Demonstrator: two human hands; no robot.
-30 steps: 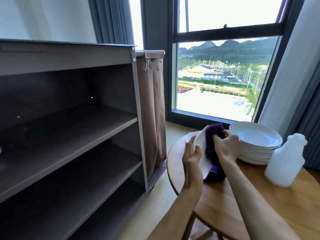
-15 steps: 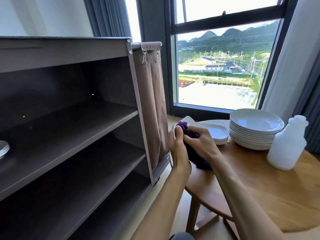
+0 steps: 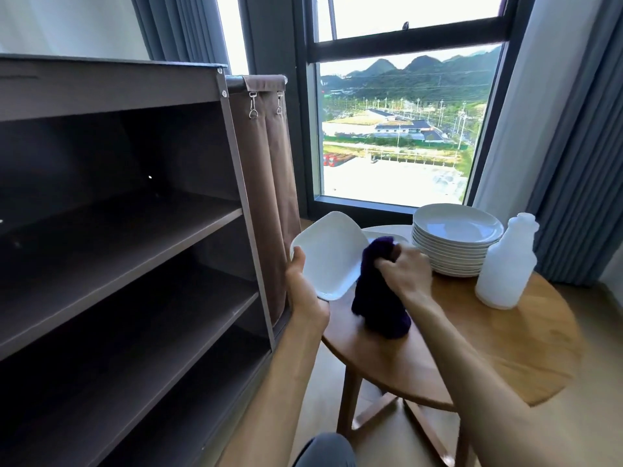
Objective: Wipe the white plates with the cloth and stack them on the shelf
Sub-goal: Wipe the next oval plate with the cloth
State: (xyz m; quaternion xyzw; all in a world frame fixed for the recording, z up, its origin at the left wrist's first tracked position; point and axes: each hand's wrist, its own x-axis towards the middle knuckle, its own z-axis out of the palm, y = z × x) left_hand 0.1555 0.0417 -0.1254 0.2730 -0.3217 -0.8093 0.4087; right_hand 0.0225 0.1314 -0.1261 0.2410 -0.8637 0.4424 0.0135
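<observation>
Since half a second ago, the white plate (image 3: 332, 256) has tipped up clear of the cloth (image 3: 379, 291), its back facing the camera, left of the right hand (image 3: 404, 274). Glazed, rigid and breakable, it likely slips easily, so the left hand (image 3: 305, 291) clamps its near-left rim, thumb on top. The right hand bunches the soft, light cloth just beside the plate's right edge.

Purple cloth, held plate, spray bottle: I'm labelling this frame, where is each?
purple cloth (image 3: 379, 298), head view, hanging middle fold.
held plate (image 3: 328, 256), head view, its white face.
spray bottle (image 3: 502, 267), head view, its body.
</observation>
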